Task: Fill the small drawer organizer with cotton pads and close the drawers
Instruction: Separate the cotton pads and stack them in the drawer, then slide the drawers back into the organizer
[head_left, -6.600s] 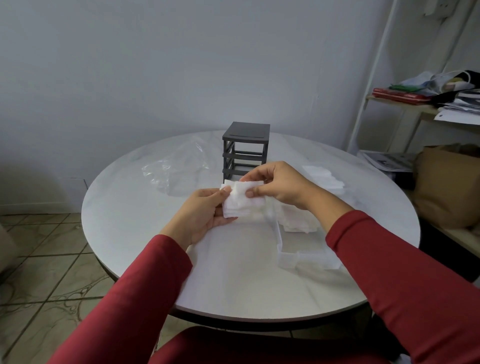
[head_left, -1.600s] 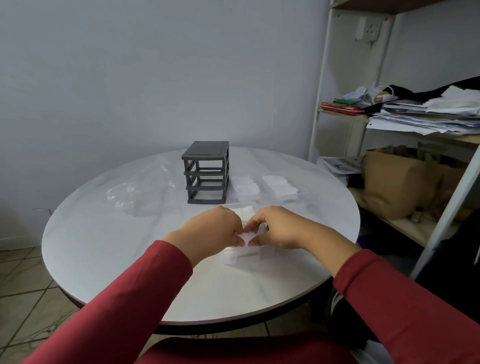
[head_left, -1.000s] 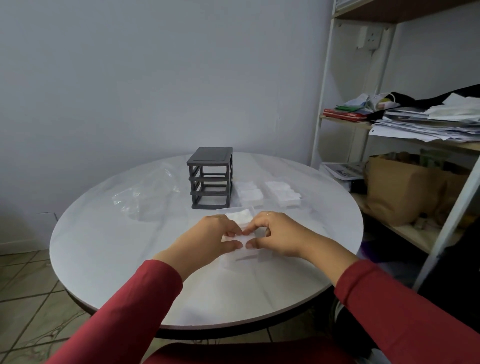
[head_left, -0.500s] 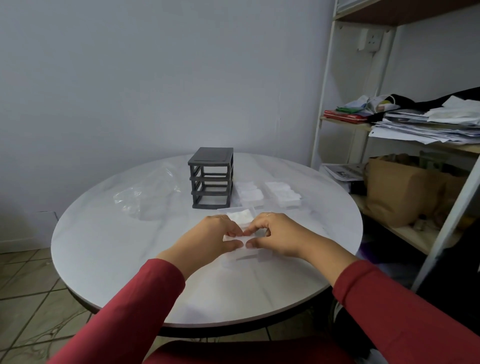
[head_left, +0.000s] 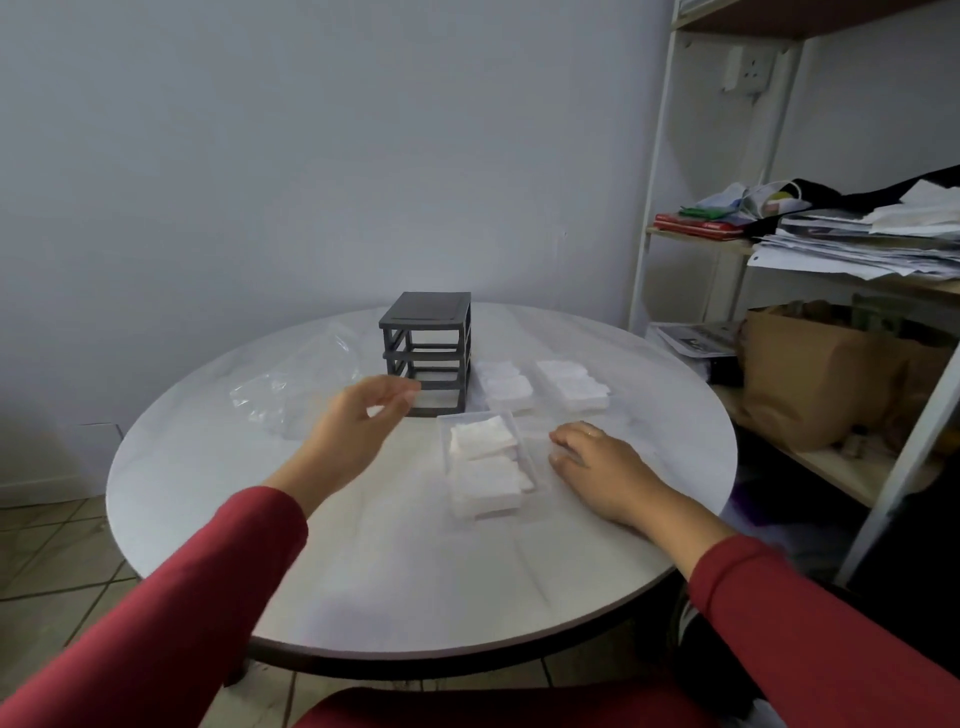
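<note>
Where a pale grey wall (head_left: 311, 156) meets a tiled floor (head_left: 47, 551), a round white marbled table (head_left: 415, 577) is seen from above. A dark drawer frame (head_left: 426, 356) is stood upright near the far middle of the table, and its slots can be seen straight through. Just in front of it, slightly to the right, a clear drawer (head_left: 532, 462) is laid flat with cotton pads (head_left: 483, 439) stacked inside. A second filled drawer (head_left: 506, 387) and a third drawer (head_left: 571, 387) are set side by side, right of the frame. A crumpled plastic bag (head_left: 291, 387) is spread to its left.

Bare tabletop is left along the near edge and the left side. A white shelf unit (head_left: 655, 208), loaded with papers (head_left: 857, 244) and a brown paper bag (head_left: 810, 374), is stood close to the table's right edge and is cut off by the picture border.

The left hand (head_left: 358, 431) is raised near the frame, blurred, its fingers loosely curled with nothing gripped. The right hand (head_left: 597, 467) is rested on the table just beside the clear drawer, fingers relaxed; contact with the drawer cannot be made out.
</note>
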